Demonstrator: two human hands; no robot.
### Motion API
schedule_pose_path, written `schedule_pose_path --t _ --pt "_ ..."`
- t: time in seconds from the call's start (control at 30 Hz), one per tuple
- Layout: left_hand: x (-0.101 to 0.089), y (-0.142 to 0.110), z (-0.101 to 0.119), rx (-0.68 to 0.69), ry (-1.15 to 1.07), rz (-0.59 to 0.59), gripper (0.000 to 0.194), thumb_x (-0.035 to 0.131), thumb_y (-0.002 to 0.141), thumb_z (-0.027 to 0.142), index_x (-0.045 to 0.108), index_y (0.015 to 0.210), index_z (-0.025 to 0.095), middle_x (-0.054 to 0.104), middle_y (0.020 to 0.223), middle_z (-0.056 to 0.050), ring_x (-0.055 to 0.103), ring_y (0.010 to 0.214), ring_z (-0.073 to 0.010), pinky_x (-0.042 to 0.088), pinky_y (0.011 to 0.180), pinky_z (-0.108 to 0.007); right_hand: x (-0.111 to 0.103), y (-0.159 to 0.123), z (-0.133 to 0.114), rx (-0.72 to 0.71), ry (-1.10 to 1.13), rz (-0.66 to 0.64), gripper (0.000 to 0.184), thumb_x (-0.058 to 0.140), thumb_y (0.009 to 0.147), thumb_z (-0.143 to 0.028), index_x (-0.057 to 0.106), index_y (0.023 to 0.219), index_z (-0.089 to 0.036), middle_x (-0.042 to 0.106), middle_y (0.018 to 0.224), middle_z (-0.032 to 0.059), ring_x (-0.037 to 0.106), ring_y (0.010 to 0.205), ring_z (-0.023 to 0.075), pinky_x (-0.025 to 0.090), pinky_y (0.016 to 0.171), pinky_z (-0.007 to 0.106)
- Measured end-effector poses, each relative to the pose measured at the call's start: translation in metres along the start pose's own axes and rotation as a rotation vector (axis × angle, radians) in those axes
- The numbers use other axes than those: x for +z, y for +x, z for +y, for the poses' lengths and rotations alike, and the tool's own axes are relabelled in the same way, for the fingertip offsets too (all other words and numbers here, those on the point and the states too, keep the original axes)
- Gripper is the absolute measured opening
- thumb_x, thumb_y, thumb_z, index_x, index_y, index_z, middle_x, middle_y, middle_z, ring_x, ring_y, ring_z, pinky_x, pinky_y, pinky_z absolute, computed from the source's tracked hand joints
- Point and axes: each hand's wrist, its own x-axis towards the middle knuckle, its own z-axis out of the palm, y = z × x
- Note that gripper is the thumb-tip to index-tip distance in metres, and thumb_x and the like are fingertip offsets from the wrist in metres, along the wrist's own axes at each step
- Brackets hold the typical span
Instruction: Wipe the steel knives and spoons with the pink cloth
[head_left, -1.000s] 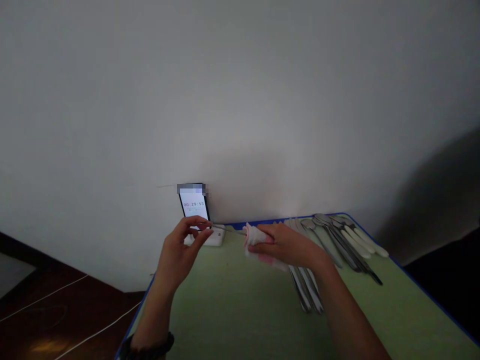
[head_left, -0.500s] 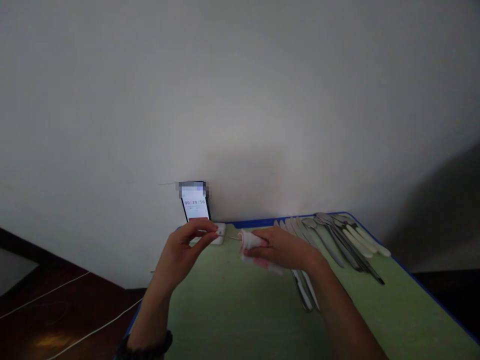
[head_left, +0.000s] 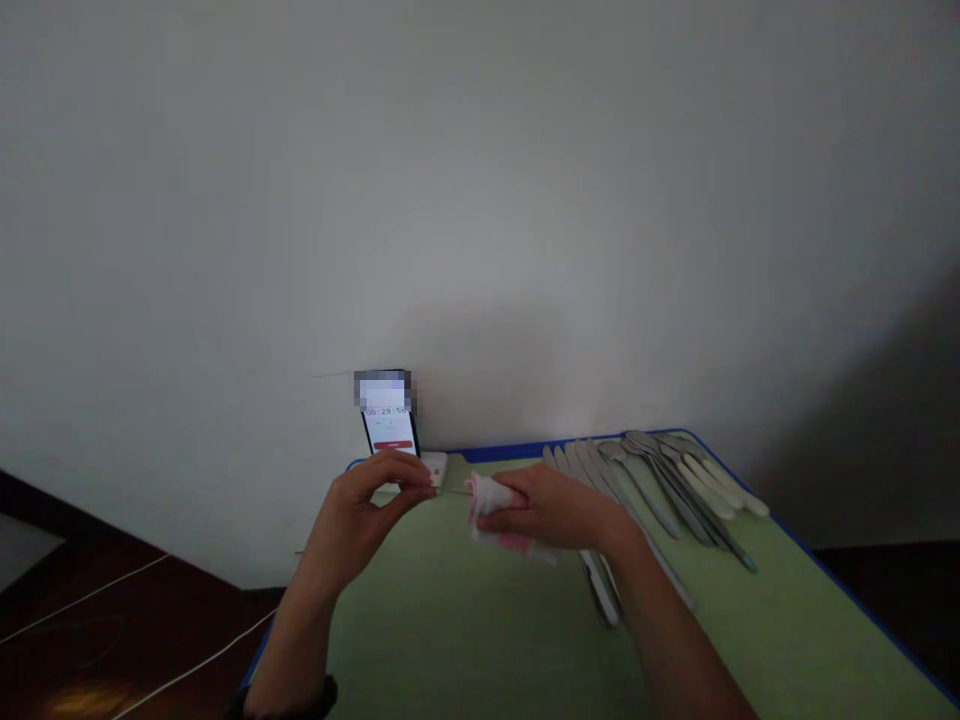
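Note:
Over the green table [head_left: 450, 610], my left hand [head_left: 367, 510] pinches one end of a thin utensil [head_left: 454, 491], thumb and fingers pressed together. Its kind is hidden; only a slim, pale shaft shows between my hands. My right hand [head_left: 536, 505] is closed round a white and pink cloth [head_left: 487, 500], which wraps the other end of the utensil. A loose part of the cloth hangs below my right hand, slightly blurred. Table knives [head_left: 600, 590] lie partly under my right forearm.
Spoons [head_left: 652, 500] and forks with white handles [head_left: 716, 487] lie side by side at the table's right. A phone showing a timer [head_left: 390, 430] leans against the wall, beside a white block [head_left: 435, 466]. White cables [head_left: 199, 660] run over the dark floor at left.
My right hand and the cloth have shifted slightly left and down, closer to my left hand. Less of the thin shaft shows between them. The view has tilted slightly.

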Motion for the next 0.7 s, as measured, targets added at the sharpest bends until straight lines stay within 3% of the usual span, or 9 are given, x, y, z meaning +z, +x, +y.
schedule_pose_path --t 0.17,0.4,0.6,0.7 --pt "0.0 0.001 0.003 0.06 0.053 -0.003 0.004 0.071 0.079 0.025 0.07 0.074 0.024 0.067 0.082 0.001 0.063 0.086 -0.016 0.047 0.081 -0.026 0.001 -0.002 0.002 0.02 0.009 0.002 0.031 0.057 0.08 -0.048 0.063 0.084 -0.018 0.061 0.074 -0.0003 0.05 0.064 0.0117 0.034 0.056 0.021" --pt "0.0 -0.002 -0.002 -0.063 0.09 0.007 0.01 0.073 0.076 0.029 0.069 0.083 0.023 0.069 0.08 0.0 0.064 0.076 -0.0164 0.05 0.072 -0.027 0.0 -0.002 0.001 0.026 -0.005 -0.013 0.03 0.056 0.081 -0.047 0.063 0.085 -0.018 0.062 0.075 0.0 0.051 0.064 0.0117 0.034 0.056 0.021" --pt "-0.004 -0.001 -0.007 0.063 0.065 -0.01 0.006 0.067 0.082 0.026 0.072 0.086 0.025 0.069 0.097 -0.002 0.063 0.095 -0.0175 0.049 0.084 -0.027 0.0 -0.001 0.007 0.019 0.004 0.013 0.031 0.057 0.08 -0.047 0.062 0.082 -0.017 0.06 0.072 -0.0003 0.049 0.062 0.011 0.033 0.055 0.021" --pt "-0.006 -0.001 -0.007 0.085 0.086 -0.013 0.01 0.065 0.084 0.025 0.074 0.089 0.027 0.07 0.095 -0.001 0.065 0.092 -0.0166 0.049 0.084 -0.026 -0.001 -0.001 0.009 0.022 -0.018 0.056 0.031 0.059 0.08 -0.047 0.061 0.079 -0.016 0.058 0.068 -0.0013 0.047 0.059 0.0102 0.031 0.053 0.021"
